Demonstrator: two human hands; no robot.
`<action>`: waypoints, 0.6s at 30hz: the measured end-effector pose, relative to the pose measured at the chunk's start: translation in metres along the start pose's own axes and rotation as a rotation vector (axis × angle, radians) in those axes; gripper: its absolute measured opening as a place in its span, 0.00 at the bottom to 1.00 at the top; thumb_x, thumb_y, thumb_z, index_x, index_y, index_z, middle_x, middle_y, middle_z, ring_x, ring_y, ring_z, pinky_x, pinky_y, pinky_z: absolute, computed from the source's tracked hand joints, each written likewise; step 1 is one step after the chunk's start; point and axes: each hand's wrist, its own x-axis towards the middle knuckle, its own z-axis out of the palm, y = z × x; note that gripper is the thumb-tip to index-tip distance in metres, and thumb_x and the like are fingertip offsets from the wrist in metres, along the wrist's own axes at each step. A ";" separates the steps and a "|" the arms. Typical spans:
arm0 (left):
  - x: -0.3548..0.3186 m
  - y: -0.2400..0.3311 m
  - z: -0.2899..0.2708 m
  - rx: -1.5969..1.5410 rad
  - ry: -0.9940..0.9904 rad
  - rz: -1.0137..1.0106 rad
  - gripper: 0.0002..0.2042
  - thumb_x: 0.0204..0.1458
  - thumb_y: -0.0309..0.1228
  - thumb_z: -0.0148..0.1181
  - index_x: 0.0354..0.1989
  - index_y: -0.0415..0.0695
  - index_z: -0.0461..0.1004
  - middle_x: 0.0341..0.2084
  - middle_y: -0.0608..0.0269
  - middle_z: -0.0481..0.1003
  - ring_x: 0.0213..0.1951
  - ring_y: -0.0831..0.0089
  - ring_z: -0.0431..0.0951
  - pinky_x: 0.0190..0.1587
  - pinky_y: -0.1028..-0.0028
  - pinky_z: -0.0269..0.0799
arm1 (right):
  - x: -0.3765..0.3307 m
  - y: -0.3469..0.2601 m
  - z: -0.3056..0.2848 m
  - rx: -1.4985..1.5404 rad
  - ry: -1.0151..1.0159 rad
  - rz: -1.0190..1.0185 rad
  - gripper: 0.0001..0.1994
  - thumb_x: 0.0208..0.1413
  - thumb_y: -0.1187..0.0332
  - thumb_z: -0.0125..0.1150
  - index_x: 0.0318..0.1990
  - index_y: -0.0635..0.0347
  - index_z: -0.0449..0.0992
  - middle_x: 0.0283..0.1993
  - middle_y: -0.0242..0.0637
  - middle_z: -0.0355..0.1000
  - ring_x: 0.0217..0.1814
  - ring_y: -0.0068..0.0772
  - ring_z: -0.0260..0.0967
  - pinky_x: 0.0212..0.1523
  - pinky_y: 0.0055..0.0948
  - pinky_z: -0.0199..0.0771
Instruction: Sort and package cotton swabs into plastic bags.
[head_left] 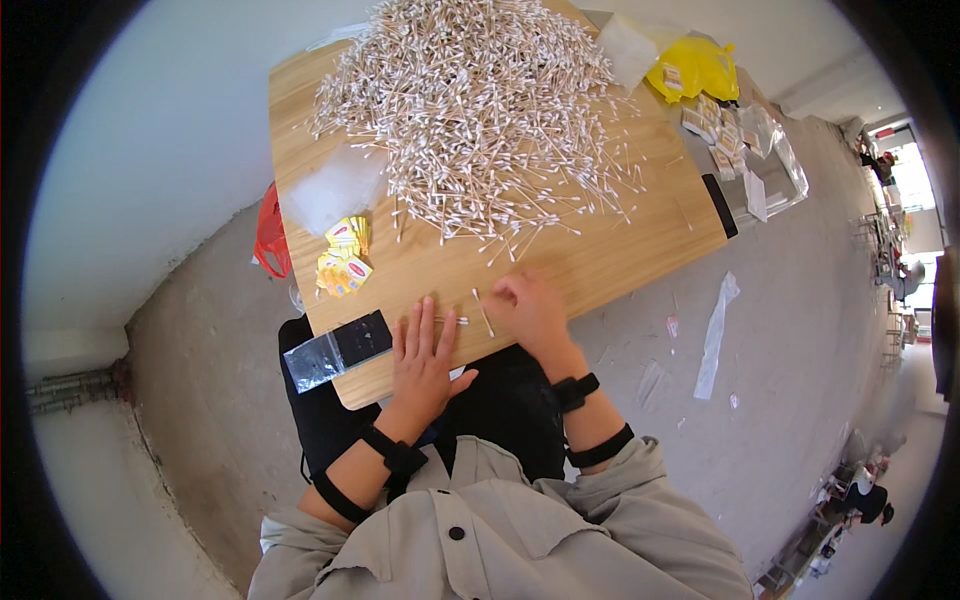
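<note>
Wooden swab lies just left of the right hand, whose grip seemingly pinches its end.

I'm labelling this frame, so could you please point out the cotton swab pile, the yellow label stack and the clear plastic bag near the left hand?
cotton swab pile (470, 110), head view, centre of heap
yellow label stack (343, 258), head view, top labels
clear plastic bag (335, 350), head view, middle

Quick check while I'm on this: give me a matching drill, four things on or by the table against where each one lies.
Things:
1. cotton swab pile
2. yellow label stack
3. clear plastic sleeve
4. yellow bag

Places:
A. near left table corner, partly over the edge
B. far right corner of the table
C. far middle of the table
D. left side, between the pile and the near edge

Pairs: 1-C, 2-D, 3-A, 4-B
</note>
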 end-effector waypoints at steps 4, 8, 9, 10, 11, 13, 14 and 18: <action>-0.004 0.003 -0.008 -0.013 -0.068 -0.003 0.47 0.40 0.49 0.67 0.68 0.45 0.53 0.68 0.40 0.46 0.69 0.45 0.44 0.67 0.49 0.43 | -0.024 -0.005 0.014 -0.132 0.086 -0.146 0.05 0.43 0.69 0.64 0.28 0.56 0.75 0.28 0.42 0.68 0.32 0.48 0.68 0.32 0.44 0.67; -0.004 0.006 -0.008 -0.003 -0.063 0.063 0.46 0.41 0.51 0.66 0.68 0.43 0.54 0.68 0.39 0.46 0.69 0.44 0.46 0.67 0.50 0.44 | -0.014 0.002 0.025 -0.027 0.143 0.060 0.03 0.44 0.70 0.62 0.27 0.56 0.75 0.28 0.42 0.68 0.32 0.48 0.68 0.32 0.44 0.67; -0.002 0.007 -0.008 -0.001 -0.041 0.090 0.46 0.41 0.52 0.66 0.67 0.42 0.54 0.68 0.40 0.46 0.69 0.44 0.46 0.67 0.50 0.43 | -0.009 -0.001 0.026 -0.056 0.132 -0.034 0.03 0.45 0.70 0.62 0.29 0.56 0.76 0.29 0.42 0.69 0.32 0.48 0.69 0.33 0.43 0.67; 0.003 0.007 -0.005 0.000 -0.042 0.095 0.46 0.41 0.52 0.66 0.67 0.42 0.54 0.68 0.40 0.46 0.69 0.44 0.46 0.67 0.50 0.43 | -0.004 -0.003 0.027 -0.085 0.121 -0.128 0.03 0.46 0.70 0.61 0.30 0.56 0.76 0.30 0.43 0.70 0.33 0.48 0.69 0.33 0.42 0.68; 0.010 0.007 0.000 -0.019 -0.026 0.111 0.46 0.42 0.52 0.65 0.67 0.41 0.54 0.68 0.40 0.46 0.69 0.46 0.46 0.67 0.50 0.43 | 0.001 -0.002 0.028 -0.086 0.126 -0.126 0.03 0.46 0.70 0.61 0.30 0.56 0.76 0.30 0.43 0.70 0.33 0.48 0.69 0.33 0.42 0.68; 0.019 0.008 0.005 -0.039 -0.005 0.123 0.46 0.43 0.53 0.64 0.67 0.41 0.53 0.68 0.41 0.46 0.70 0.48 0.46 0.68 0.49 0.42 | 0.010 -0.002 0.027 0.273 -0.033 -0.160 0.05 0.50 0.72 0.59 0.35 0.57 0.77 0.33 0.42 0.72 0.34 0.42 0.71 0.34 0.36 0.70; 0.022 0.008 0.007 -0.029 0.009 0.109 0.46 0.43 0.53 0.63 0.67 0.40 0.53 0.68 0.42 0.47 0.70 0.50 0.46 0.68 0.49 0.41 | 0.010 0.000 0.024 0.271 -0.033 -0.162 0.05 0.50 0.72 0.59 0.35 0.57 0.77 0.33 0.42 0.72 0.34 0.42 0.71 0.34 0.36 0.70; 0.020 0.008 0.008 0.060 -0.031 0.022 0.49 0.38 0.51 0.67 0.68 0.41 0.51 0.69 0.47 0.47 0.71 0.55 0.46 0.69 0.52 0.42 | 0.009 -0.066 -0.042 0.709 -0.036 -0.095 0.04 0.55 0.73 0.58 0.37 0.61 0.76 0.35 0.32 0.71 0.35 0.26 0.68 0.36 0.23 0.67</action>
